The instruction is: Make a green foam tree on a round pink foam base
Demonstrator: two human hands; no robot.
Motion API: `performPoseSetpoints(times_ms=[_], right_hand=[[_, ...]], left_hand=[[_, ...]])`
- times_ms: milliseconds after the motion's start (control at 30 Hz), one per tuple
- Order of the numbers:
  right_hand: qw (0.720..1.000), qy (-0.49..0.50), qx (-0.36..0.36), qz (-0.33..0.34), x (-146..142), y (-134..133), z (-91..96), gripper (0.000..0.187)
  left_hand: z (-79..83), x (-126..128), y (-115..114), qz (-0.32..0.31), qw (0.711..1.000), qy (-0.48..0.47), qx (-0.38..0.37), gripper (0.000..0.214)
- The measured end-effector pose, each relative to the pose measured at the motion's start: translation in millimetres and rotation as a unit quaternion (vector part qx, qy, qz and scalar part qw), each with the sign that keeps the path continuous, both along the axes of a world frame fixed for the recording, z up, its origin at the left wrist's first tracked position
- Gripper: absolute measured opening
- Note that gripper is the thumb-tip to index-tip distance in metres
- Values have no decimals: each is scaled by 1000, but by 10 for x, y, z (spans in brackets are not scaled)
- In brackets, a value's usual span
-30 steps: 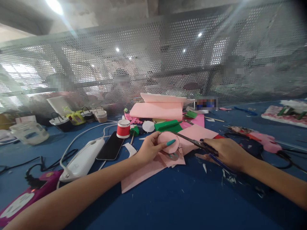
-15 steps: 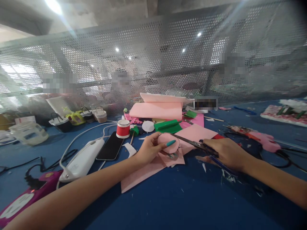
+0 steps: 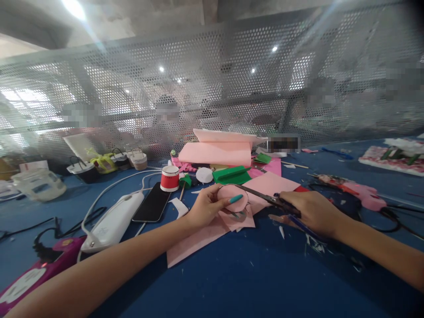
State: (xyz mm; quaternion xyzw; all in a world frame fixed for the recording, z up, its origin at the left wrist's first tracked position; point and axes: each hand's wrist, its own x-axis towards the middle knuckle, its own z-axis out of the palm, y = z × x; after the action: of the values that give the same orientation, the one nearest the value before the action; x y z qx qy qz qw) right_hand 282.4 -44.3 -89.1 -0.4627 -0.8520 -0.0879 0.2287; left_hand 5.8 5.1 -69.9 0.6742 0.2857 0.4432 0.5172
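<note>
My left hand (image 3: 207, 205) pinches a round piece of pink paper (image 3: 228, 194), its thumb with a long teal nail lying across the face. A dark outline runs along the paper's rim. My right hand (image 3: 313, 212) is closed round the handles of a pair of scissors (image 3: 261, 195), whose blades reach left to the upper right edge of the round piece. Beneath the hands lie pink paper sheets (image 3: 198, 245) on the blue table. How far apart the blades are is hard to make out.
Left of my hands are a red and white paper cup (image 3: 170, 179), a black phone (image 3: 152, 203) and a white power bank (image 3: 114, 221) with cables. Folded green paper (image 3: 232, 175) and a pink roll (image 3: 215, 153) lie behind. A pink glue gun (image 3: 361, 194) rests at right.
Almost nothing differs. Both hands, the round paper and the scissors keep nearly the same place.
</note>
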Motion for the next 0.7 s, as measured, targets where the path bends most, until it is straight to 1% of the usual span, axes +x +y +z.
performPoseSetpoints(times_ms=[167, 300, 467, 533, 700], right_hand=[[1000, -2, -12, 3, -3, -1, -3, 33], [1000, 0, -30, 0, -22, -17, 30, 33], [998, -7, -66, -7, -50, -42, 77, 28], [998, -12, -64, -5, -48, -48, 71, 26], [998, -35, -45, 18, -33, -42, 27, 24]], left_hand=[[-6, -9, 9, -9, 1000, -2, -14, 31], [-21, -14, 19, -18, 1000, -5, -24, 33], [-12, -8, 11, -8, 1000, -4, -25, 28], [-7, -10, 6, -8, 1000, -3, -28, 29], [-8, -19, -6, -31, 999, 1, -27, 30]])
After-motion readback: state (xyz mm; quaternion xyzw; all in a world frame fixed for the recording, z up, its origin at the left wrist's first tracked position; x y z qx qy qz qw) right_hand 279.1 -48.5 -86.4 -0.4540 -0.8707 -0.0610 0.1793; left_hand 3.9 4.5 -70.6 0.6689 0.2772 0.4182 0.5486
